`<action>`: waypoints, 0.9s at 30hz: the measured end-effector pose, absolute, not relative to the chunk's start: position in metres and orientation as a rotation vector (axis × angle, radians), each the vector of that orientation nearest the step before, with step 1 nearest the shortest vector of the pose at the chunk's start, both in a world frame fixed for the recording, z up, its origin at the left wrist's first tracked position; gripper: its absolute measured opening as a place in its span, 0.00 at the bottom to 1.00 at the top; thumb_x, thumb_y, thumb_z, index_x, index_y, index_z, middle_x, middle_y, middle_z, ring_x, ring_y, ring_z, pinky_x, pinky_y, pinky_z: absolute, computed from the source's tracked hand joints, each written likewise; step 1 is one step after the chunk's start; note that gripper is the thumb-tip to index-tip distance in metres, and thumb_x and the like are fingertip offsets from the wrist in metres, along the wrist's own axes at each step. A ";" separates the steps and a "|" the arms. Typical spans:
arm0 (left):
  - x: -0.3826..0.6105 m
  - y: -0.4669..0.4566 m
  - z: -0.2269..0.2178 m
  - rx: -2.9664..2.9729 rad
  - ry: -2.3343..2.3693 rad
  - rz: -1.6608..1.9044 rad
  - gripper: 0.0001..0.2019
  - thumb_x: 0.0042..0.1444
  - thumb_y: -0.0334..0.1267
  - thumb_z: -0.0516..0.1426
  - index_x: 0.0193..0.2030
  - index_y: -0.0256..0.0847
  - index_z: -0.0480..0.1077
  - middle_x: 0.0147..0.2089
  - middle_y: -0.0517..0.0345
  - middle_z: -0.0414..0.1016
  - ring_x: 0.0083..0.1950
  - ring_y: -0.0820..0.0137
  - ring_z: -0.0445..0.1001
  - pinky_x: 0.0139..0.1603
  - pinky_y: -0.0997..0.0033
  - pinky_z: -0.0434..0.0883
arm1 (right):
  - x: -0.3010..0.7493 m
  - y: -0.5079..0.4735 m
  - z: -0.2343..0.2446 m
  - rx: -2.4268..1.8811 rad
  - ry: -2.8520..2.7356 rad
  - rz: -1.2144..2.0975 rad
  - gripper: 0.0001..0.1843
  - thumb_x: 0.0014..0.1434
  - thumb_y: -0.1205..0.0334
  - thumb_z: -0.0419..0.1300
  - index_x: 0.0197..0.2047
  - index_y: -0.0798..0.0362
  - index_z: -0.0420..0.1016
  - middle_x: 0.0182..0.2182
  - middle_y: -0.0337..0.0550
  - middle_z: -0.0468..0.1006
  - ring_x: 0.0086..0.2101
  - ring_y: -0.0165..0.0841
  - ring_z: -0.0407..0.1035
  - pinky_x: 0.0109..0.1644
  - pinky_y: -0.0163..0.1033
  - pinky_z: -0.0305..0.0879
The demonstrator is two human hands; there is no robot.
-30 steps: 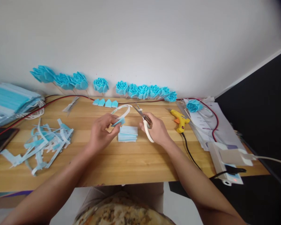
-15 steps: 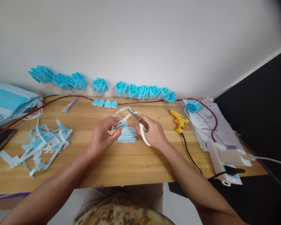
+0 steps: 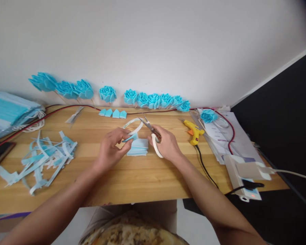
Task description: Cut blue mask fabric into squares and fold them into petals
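My left hand (image 3: pixel 114 146) pinches a small folded piece of blue mask fabric (image 3: pixel 132 137) between thumb and fingers. In my right hand (image 3: pixel 167 142) is a pair of scissors (image 3: pixel 150 127) with white handles, its blades parted and pointing away to the left, apart from the fabric. Below the held piece, a stack of light blue fabric squares (image 3: pixel 137 148) lies on the wooden table, partly hidden. Just beyond my hands rests a white ring-shaped roll (image 3: pixel 135 122), perhaps of tape. Several folded blue petals (image 3: pixel 116 113) stand in a row behind it.
Blue fabric flowers (image 3: pixel 154 100) on sticks line the wall. Fabric offcuts (image 3: pixel 44 160) are heaped left, near a mask pack (image 3: pixel 10 110). To the right are a yellow glue gun (image 3: pixel 194 131) with a black cord, papers (image 3: pixel 234 132) and a power strip (image 3: pixel 242 177).
The scissor blades have spread wider apart. The whole view has shifted slightly; both hands keep nearly the same place and still hold the fabric and the scissors.
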State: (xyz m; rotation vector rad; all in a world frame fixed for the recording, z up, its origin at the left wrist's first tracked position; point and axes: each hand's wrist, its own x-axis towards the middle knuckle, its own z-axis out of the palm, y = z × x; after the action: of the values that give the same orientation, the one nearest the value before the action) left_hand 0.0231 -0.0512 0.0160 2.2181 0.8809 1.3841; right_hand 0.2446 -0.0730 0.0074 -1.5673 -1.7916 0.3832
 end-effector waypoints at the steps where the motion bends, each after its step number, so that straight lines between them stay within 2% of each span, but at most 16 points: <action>1: 0.023 -0.052 0.016 2.217 0.870 1.382 0.07 0.57 0.29 0.61 0.30 0.39 0.68 0.35 0.53 0.79 0.35 0.71 0.75 0.32 0.74 0.66 | 0.245 -0.073 0.007 -1.577 -1.782 0.399 0.22 0.56 0.59 0.62 0.54 0.52 0.75 0.40 0.45 0.83 0.35 0.36 0.75 0.43 0.40 0.69; 9: 0.022 -0.051 0.013 2.251 0.791 1.370 0.05 0.57 0.28 0.60 0.31 0.40 0.70 0.36 0.54 0.80 0.38 0.70 0.77 0.34 0.73 0.68 | 0.245 -0.073 0.006 -1.589 -1.769 0.389 0.19 0.56 0.57 0.62 0.51 0.51 0.77 0.38 0.44 0.83 0.34 0.35 0.76 0.40 0.37 0.68; 19: 0.024 -0.051 0.014 2.098 0.848 1.365 0.05 0.58 0.31 0.60 0.30 0.39 0.70 0.34 0.55 0.79 0.30 0.74 0.71 0.27 0.74 0.63 | 0.246 -0.075 0.002 -1.661 -1.898 0.055 0.21 0.61 0.56 0.60 0.56 0.52 0.76 0.37 0.46 0.83 0.35 0.37 0.76 0.40 0.37 0.67; 27: 0.027 -0.051 0.016 1.951 0.873 1.327 0.08 0.57 0.33 0.59 0.27 0.39 0.68 0.29 0.58 0.74 0.27 0.75 0.67 0.25 0.74 0.60 | 0.246 -0.077 0.001 -1.663 -1.891 0.131 0.20 0.62 0.55 0.60 0.56 0.50 0.77 0.38 0.45 0.84 0.35 0.36 0.77 0.40 0.36 0.66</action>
State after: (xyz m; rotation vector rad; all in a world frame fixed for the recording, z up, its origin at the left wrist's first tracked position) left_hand 0.0271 -0.0512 0.0159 1.9509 0.8730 1.3271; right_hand 0.2461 -0.0770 0.0010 -1.6631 -1.8914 0.1313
